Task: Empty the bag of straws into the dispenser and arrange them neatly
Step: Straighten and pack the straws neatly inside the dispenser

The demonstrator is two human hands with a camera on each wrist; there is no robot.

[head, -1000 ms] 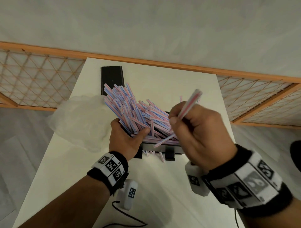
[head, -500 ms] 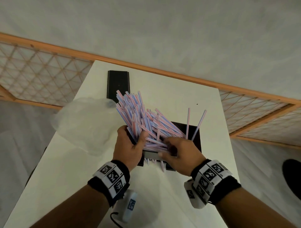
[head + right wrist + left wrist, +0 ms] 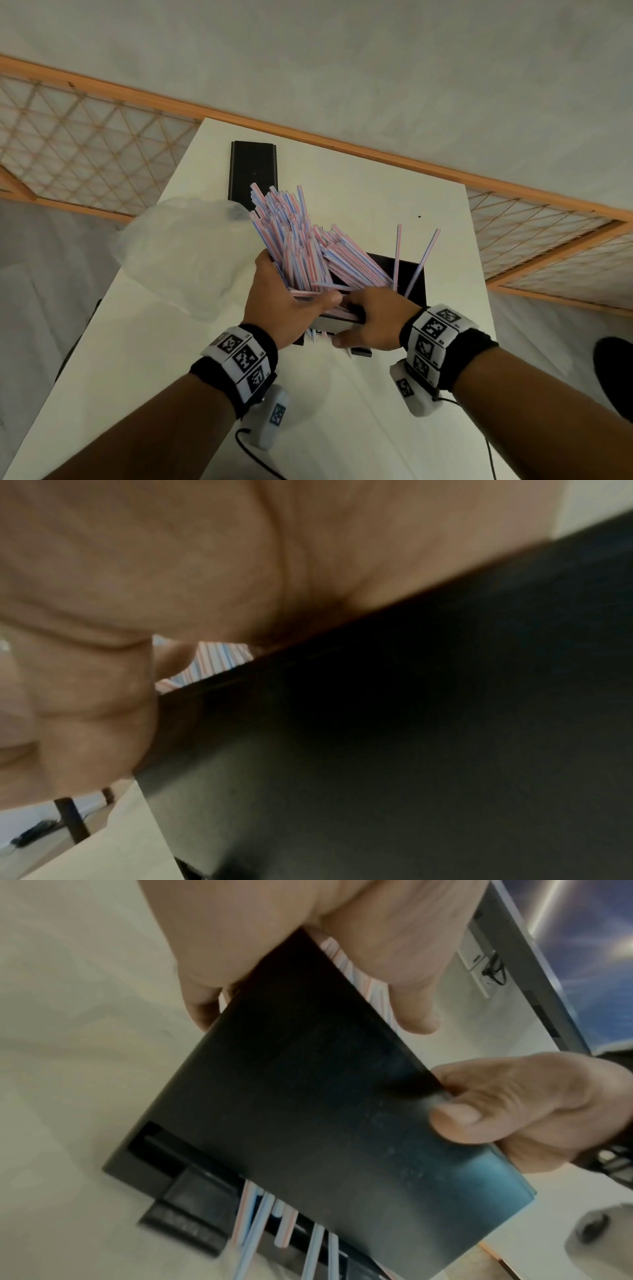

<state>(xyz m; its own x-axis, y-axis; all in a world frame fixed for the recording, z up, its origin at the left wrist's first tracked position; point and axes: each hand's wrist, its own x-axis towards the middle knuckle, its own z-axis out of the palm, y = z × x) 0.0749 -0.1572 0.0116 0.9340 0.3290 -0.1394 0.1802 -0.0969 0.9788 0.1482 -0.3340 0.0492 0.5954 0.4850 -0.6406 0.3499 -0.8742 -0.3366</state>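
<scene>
The black dispenser (image 3: 407, 274) stands mid-table, heaped with pink-and-blue striped straws (image 3: 301, 246) that fan up and to the left. Two single straws (image 3: 423, 260) stick up at its right end. My left hand (image 3: 287, 294) wraps the dispenser's left end, thumb lying over the straws. My right hand (image 3: 359, 318) grips the front wall, thumb outside. The left wrist view shows the dispenser's dark front (image 3: 325, 1110), my left hand (image 3: 377, 947) over its top, the right thumb (image 3: 455, 1118), and straw ends (image 3: 253, 1213) poking out below. Close up, my right hand (image 3: 137, 574) sits on the dispenser (image 3: 411, 723).
The clear plastic bag (image 3: 185, 253) lies crumpled on the table's left side. A flat black lid (image 3: 253, 174) lies behind the straws. The white table (image 3: 342, 411) ends close on the left and right. An orange lattice railing (image 3: 85, 147) runs beyond it.
My right hand, raised a second ago with a few straws in it, has come down and now grips the dispenser's front wall. Two straws now stand at the right end. The left hand stays put.
</scene>
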